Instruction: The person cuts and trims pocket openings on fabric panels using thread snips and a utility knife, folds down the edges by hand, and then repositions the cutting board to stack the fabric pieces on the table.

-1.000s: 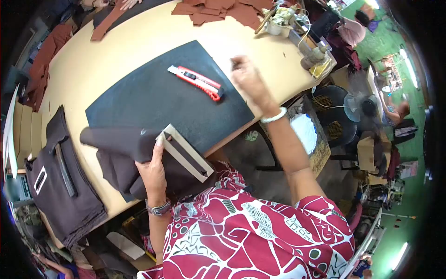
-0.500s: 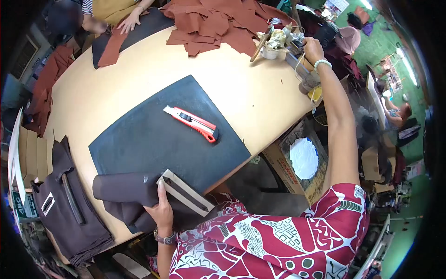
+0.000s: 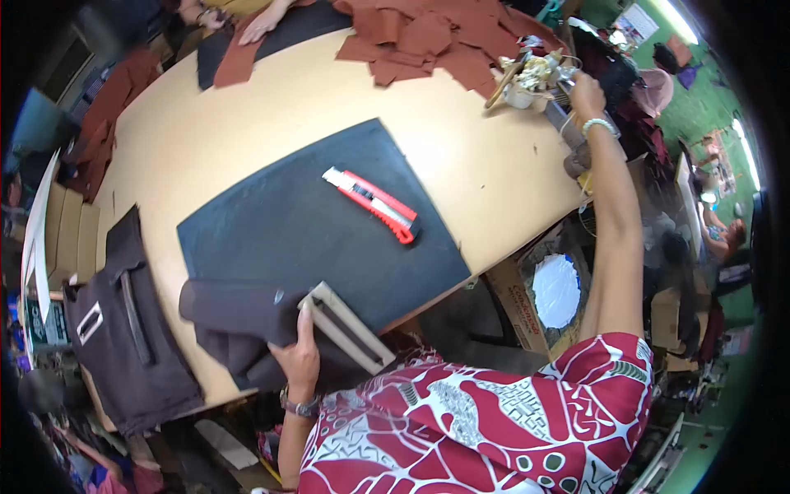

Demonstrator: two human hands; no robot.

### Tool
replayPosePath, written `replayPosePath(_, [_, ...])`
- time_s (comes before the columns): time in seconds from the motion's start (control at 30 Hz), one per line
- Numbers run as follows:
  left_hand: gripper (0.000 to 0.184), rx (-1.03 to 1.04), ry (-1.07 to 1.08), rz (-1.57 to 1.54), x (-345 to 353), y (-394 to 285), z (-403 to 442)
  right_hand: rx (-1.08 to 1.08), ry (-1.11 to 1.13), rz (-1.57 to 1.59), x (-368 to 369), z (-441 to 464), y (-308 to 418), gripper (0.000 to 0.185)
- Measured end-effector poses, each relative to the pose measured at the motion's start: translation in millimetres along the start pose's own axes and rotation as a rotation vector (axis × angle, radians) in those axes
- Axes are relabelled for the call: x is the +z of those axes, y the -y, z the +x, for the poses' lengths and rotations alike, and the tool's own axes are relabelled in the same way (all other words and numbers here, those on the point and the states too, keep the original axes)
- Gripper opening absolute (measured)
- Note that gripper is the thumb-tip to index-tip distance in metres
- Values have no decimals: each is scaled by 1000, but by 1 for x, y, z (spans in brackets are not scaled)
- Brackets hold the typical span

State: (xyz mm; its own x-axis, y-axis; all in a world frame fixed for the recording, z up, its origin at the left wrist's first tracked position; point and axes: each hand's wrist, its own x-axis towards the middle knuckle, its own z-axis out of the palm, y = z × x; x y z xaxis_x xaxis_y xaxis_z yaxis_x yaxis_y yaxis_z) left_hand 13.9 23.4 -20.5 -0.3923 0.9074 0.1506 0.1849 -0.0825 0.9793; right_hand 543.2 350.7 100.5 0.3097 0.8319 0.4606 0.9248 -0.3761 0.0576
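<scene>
My left hand (image 3: 298, 358) grips a folded dark brown leather piece (image 3: 239, 309) at the table's near edge. Its thumb lies against a cream rectangular frame (image 3: 350, 329) with a long slot, set on the leather. Far to the right, my right hand (image 3: 587, 97) reaches among small holders, its fingers curled; what they hold is hidden. Beside that hand stands a cup crusted with yellowish glue (image 3: 531, 78). A red utility knife (image 3: 374, 204), its blade tip showing, rests on the black cutting mat (image 3: 271, 214).
A stack of dark brown pieces (image 3: 136, 354) sits at the left edge. Rust-brown scraps (image 3: 436, 37) cover the far side. At the back, another person's hand (image 3: 262, 26) presses a rust-brown strip (image 3: 237, 62). A box with a white round item (image 3: 556, 290) stands below at right.
The view has shifted, so the table appears farther left-to-right displaced. My right hand remains at the holders, its fingers slightly lower around them. My left hand keeps its hold on the leather.
</scene>
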Motion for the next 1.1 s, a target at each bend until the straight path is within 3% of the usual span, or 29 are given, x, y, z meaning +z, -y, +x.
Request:
replayPosePath(0.03, [20, 45, -7, 105, -4, 9, -3, -32, -46, 21, -9, -1, 7, 25])
replayPosePath(0.07, [21, -24, -35, -31, -4, 6, 1, -167, -141, 113, -49, -36, 40, 24])
replayPosePath(0.13, [21, -161, -105, -288, 3, -5, 13, -319, -109, 422, -80, -82, 79, 26])
replayPosePath(0.17, [20, -233, -147, -403, 5, -12, 18, -412, -43, 612, -92, -114, 102, 25])
replayPosePath(0.23, [19, -264, -202, -483, 7, -15, 28, -495, 346, 1048, -120, -198, 155, 19])
replayPosePath(0.27, [18, -234, -212, -514, 8, -18, 33, -393, 523, 1284, -137, -247, 183, 18])
replayPosePath(0.37, [16, -182, -265, -598, 9, -35, 40, -517, 571, 1337, -165, -338, 245, 21])
replayPosePath(0.5, [11, -64, -273, -696, 4, -35, 40, -578, 522, 1330, -174, -384, 288, 31])
replayPosePath(0.53, [14, -47, -295, -703, 0, -33, 40, -621, 454, 1305, -170, -390, 291, 35])
replayPosePath(0.67, [20, -31, -381, -719, -19, -32, 37, -599, 777, 1151, -173, -401, 271, 39])
replayPosePath(0.73, [20, -16, -404, -737, -25, -29, 30, -601, 743, 1162, -167, -405, 261, 39])
replayPosePath(0.83, [21, -164, -391, -773, -31, -9, 7, -690, 682, 1148, -150, -392, 252, 39])
replayPosePath(0.87, [21, -306, -389, -817, -36, -5, -2, -746, 657, 1086, -143, -386, 251, 39])
replayPosePath(0.97, [25, -757, 441, -469, -77, -36, -14, -873, 601, 978, -130, -377, 251, 37])
replayPosePath(1.03, [27, -422, 610, -310, -68, -57, -26, -953, 577, 938, -127, -374, 250, 38])
replayPosePath(1.07, [24, -109, 675, 113, -67, -72, -18, -993, 566, 925, -126, -373, 250, 39])
replayPosePath(1.1, [23, 135, 604, 259, -60, -68, -10, -1031, 554, 912, -125, -372, 250, 39])
